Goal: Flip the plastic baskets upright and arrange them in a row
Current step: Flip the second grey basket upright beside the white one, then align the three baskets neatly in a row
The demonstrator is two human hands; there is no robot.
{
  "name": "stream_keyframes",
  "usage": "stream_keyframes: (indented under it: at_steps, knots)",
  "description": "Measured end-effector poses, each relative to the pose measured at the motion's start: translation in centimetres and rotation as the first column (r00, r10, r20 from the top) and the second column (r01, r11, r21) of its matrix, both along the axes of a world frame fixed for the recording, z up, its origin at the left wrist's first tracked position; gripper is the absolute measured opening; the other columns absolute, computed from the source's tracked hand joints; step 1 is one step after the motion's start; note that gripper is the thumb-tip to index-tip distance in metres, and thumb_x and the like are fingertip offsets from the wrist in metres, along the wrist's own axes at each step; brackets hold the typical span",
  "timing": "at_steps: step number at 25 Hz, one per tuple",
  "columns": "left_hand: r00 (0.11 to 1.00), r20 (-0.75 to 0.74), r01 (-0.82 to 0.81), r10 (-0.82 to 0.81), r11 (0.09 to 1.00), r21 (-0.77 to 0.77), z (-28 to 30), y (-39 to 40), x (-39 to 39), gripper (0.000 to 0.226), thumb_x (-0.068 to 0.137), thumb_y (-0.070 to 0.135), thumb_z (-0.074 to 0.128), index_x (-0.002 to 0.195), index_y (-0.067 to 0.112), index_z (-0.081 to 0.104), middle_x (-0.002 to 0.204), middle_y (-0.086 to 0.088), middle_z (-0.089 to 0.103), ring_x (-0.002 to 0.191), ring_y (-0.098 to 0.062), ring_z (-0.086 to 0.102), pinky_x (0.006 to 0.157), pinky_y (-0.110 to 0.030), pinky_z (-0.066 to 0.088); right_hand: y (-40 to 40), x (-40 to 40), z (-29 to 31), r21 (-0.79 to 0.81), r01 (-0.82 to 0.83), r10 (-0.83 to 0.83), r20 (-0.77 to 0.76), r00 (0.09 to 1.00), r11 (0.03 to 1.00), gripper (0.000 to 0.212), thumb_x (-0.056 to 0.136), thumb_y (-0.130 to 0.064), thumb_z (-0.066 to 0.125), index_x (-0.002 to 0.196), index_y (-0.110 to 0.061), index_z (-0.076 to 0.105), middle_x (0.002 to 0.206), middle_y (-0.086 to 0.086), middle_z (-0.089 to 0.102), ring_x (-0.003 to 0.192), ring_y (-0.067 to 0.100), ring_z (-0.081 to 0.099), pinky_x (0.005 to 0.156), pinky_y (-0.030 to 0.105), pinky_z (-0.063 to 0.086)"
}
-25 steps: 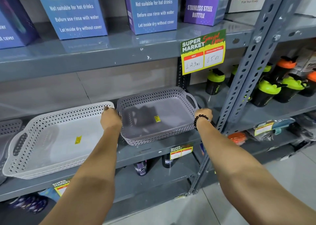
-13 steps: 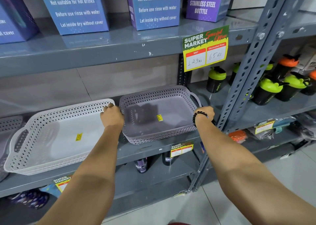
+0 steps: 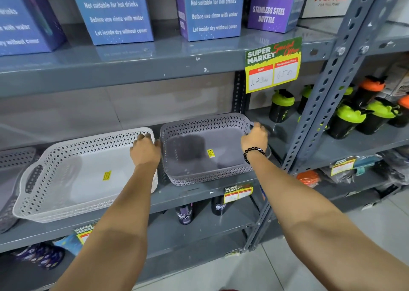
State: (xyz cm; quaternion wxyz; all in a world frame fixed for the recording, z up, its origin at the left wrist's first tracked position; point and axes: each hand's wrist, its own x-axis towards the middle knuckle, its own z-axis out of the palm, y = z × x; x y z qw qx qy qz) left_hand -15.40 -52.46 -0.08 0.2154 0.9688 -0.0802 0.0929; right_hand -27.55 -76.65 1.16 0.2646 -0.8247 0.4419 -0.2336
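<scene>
Both hands grip the grey basket [image 3: 205,149] sitting upright near the shelf [image 3: 199,193] front edge, left hand [image 3: 145,150] on its left rim, right hand [image 3: 254,137] on its right handle, likely squaring it beside the white basket [image 3: 73,180]

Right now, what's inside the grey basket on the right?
The grey basket holds only a small yellow sticker on its floor, plus shadows. The right hand covers its far right corner and the left hand its left rim, so those spots stay unseen.
</scene>
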Motion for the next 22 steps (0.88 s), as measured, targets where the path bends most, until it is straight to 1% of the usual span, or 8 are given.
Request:
stream_keyframes:
  at_steps: [4,6,8,10,12,13,17,22]
  knots:
    - [0.999,0.033,-0.041,0.042,0.998,-0.046,0.2,4.0,1.0,0.04,0.096,0.025,0.044,0.128,0.002,0.053,0.133,-0.018,0.054,0.12,-0.036,0.052,0.101,-0.043,0.04,4.9,2.9,0.5,-0.017,-0.214,0.214,-0.022,0.977,0.977,0.047,0.09,0.0,0.043,0.137,-0.001,0.042,0.133,0.023,0.05,0.121,0.038,0.05,0.09,0.041,0.048]
    - [0.996,0.035,-0.075,0.077,0.996,-0.054,0.4,7.2,1.9,0.04,0.097,0.025,0.044,0.129,0.002,0.053,0.133,-0.018,0.054,0.12,-0.036,0.052,0.102,-0.044,0.039,8.1,4.4,0.4,0.002,-0.304,0.304,-0.028,0.952,0.953,0.046,0.092,-0.002,0.041,0.138,-0.002,0.042,0.134,0.023,0.05,0.12,0.038,0.051,0.09,0.041,0.049]
    - [0.994,0.043,-0.102,0.104,0.994,-0.05,0.8,11.0,2.7,0.04,0.097,0.025,0.043,0.128,0.002,0.053,0.131,-0.019,0.055,0.119,-0.037,0.053,0.101,-0.044,0.039,11.7,5.9,0.2,0.029,-0.383,0.384,-0.01,0.923,0.923,0.043,0.094,-0.005,0.041,0.137,-0.003,0.043,0.134,0.022,0.052,0.118,0.038,0.053,0.093,0.042,0.049]
    - [0.991,0.036,-0.125,0.127,0.991,-0.054,1.2,14.8,3.7,0.039,0.097,0.024,0.042,0.126,0.0,0.053,0.13,-0.02,0.055,0.119,-0.039,0.052,0.1,-0.044,0.039,14.9,7.2,0.0,0.055,-0.43,0.43,0.006,0.903,0.901,0.037,0.096,-0.008,0.042,0.132,-0.003,0.049,0.128,0.024,0.058,0.112,0.039,0.057,0.088,0.041,0.049]
    - [0.99,0.021,-0.136,0.138,0.988,-0.067,1.4,18.4,4.6,0.039,0.097,0.023,0.041,0.126,-0.001,0.052,0.13,-0.022,0.054,0.119,-0.04,0.051,0.099,-0.045,0.04,17.4,8.2,-0.5,0.079,-0.439,0.44,0.005,0.898,0.895,0.031,0.096,-0.012,0.042,0.122,0.0,0.055,0.12,0.026,0.062,0.108,0.04,0.059,0.082,0.04,0.05]
    - [0.99,0.018,-0.137,0.138,0.988,-0.069,1.5,20.3,5.1,0.039,0.097,0.022,0.041,0.125,-0.002,0.052,0.13,-0.023,0.054,0.119,-0.041,0.051,0.099,-0.045,0.04,18.9,8.6,-0.7,0.094,-0.434,0.435,0.007,0.9,0.896,0.031,0.096,-0.013,0.043,0.12,0.001,0.057,0.118,0.026,0.063,0.107,0.04,0.059,0.083,0.04,0.05]
    - [0.983,-0.026,-0.182,0.181,0.982,-0.059,1.2,26.1,6.7,0.038,0.098,0.023,0.04,0.121,-0.004,0.052,0.125,-0.026,0.057,0.113,-0.043,0.054,0.094,-0.046,0.043,22.5,9.6,-1.5,0.127,-0.363,0.366,-0.005,0.931,0.923,0.033,0.097,-0.013,0.042,0.125,0.001,0.054,0.125,0.024,0.061,0.114,0.039,0.057,0.094,0.042,0.05]
    - [0.969,-0.145,-0.218,0.199,0.967,-0.129,0.6,29.5,7.7,0.038,0.098,0.023,0.04,0.124,-0.003,0.047,0.128,-0.026,0.054,0.114,-0.043,0.054,0.091,-0.048,0.046,24.4,9.9,-2.1,0.054,-0.325,0.329,-0.104,0.938,0.944,0.035,0.096,-0.012,0.043,0.128,0.002,0.048,0.119,0.027,0.061,0.111,0.041,0.058,0.09,0.046,0.051]
